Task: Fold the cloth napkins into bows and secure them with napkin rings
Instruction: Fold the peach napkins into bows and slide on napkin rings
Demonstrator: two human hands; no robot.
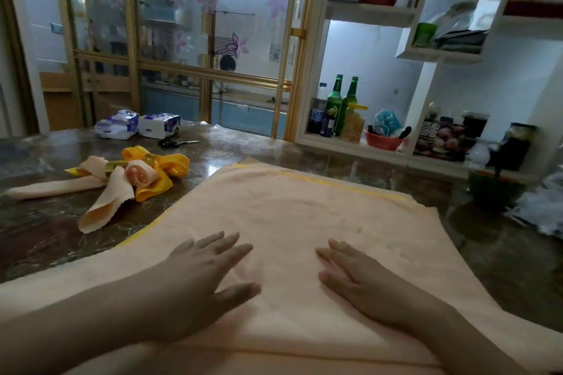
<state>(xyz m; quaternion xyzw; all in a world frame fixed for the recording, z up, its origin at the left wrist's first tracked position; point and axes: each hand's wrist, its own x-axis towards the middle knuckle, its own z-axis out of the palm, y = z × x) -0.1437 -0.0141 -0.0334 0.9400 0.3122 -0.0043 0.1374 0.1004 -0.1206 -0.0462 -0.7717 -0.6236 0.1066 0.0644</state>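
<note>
Left hand (210,271) and right hand (362,274) press flat, grips apart, on a peach napkin (304,207) spread across the counter (45,228); soft, probably light, best pinched at its twelve-o'clock corners.

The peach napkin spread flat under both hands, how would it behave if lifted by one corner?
The peach napkin lies limp and flat on the table, so it would probably droop, not hold shape. It looks thin, likely light. The table is glossy, so a push may slide it.
</note>
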